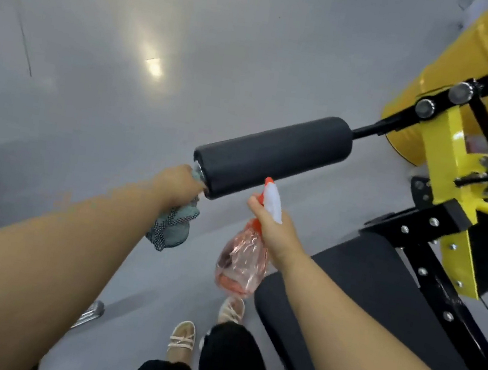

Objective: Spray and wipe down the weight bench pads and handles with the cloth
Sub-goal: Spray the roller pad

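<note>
One matte cylindrical pad (271,157); left hand (178,188) bunches checkered cloth (174,228).

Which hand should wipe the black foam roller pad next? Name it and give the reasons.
Left. The left hand grips the teal checked cloth right at the near end of the black foam roller pad; the right hand is occupied, gripping the pink translucent spray bottle.
</note>
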Demonstrator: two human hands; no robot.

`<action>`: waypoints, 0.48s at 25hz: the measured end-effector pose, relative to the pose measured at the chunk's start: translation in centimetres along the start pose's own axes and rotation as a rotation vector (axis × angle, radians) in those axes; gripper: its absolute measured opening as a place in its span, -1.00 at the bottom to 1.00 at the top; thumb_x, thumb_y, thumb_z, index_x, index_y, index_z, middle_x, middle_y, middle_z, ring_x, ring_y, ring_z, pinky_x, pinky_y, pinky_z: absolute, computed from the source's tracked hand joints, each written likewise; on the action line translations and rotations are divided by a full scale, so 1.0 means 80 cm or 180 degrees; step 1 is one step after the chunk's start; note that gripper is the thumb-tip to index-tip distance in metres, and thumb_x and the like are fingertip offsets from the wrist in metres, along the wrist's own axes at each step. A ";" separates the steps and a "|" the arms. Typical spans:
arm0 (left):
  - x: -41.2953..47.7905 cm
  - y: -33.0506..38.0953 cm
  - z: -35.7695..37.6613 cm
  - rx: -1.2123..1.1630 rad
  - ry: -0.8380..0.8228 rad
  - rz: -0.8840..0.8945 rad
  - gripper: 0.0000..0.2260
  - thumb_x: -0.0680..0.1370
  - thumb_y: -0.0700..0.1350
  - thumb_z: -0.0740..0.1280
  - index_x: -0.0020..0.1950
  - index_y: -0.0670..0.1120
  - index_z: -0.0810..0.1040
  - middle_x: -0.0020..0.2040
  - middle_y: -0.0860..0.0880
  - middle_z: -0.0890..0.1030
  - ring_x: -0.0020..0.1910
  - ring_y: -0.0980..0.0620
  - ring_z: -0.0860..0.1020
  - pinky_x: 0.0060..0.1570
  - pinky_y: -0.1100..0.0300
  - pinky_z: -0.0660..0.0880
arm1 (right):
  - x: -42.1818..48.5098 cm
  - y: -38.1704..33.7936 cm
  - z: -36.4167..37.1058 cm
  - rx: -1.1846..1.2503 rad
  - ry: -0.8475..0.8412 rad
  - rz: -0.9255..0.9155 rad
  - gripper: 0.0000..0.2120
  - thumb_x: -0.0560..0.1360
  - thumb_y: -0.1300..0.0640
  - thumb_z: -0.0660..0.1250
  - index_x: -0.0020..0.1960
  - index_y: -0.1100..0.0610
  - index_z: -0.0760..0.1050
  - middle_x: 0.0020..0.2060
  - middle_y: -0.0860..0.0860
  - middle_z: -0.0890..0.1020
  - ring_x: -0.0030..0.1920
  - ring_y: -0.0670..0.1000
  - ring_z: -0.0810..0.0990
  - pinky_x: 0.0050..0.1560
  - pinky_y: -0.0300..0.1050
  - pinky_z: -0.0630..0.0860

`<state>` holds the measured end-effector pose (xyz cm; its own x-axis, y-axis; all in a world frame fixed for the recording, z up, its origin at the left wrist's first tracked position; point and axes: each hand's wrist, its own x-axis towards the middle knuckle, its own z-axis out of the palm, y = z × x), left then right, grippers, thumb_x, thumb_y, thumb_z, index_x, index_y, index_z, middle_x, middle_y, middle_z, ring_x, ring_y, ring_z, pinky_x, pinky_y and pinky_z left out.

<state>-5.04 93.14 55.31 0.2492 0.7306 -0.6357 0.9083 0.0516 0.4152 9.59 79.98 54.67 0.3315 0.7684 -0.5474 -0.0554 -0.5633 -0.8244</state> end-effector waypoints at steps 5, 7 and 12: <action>0.060 0.007 0.010 0.0403 0.0048 -0.0029 -0.58 0.55 -0.14 0.17 0.42 -0.09 0.27 0.34 -0.17 0.38 0.22 -0.21 0.45 0.07 0.05 0.39 | 0.050 -0.035 -0.011 -0.0772 -0.0470 0.0038 -0.53 0.57 -0.10 0.17 0.45 -0.20 0.16 0.09 -0.08 0.54 -0.14 -0.09 0.51 -0.01 -0.18 0.45; 0.091 0.018 0.017 0.0556 0.0009 -0.0131 -0.57 0.55 -0.13 0.16 0.43 -0.07 0.23 0.40 -0.15 0.28 0.22 -0.22 0.44 0.06 0.03 0.39 | 0.077 -0.044 -0.027 -0.1182 -0.0493 0.0148 -0.63 0.55 -0.03 0.23 0.33 -0.02 0.36 -0.08 -0.04 0.52 -0.22 -0.05 0.49 -0.11 -0.18 0.46; 0.146 0.046 0.024 0.0846 -0.0199 -0.0109 -0.39 0.55 -0.13 0.13 0.54 0.10 -0.05 0.55 -0.08 -0.14 0.28 -0.22 0.41 0.06 0.06 0.41 | 0.135 -0.055 -0.063 -0.1398 -0.0475 0.0499 -0.74 0.50 -0.05 0.31 0.11 0.06 0.49 -0.16 0.01 0.55 -0.29 -0.05 0.52 -0.20 -0.23 0.48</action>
<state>1.84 100.56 48.13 0.2296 0.6877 -0.6888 0.9708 -0.1110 0.2127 18.15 89.27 53.14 0.2106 0.6812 -0.7011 0.3194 -0.7258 -0.6093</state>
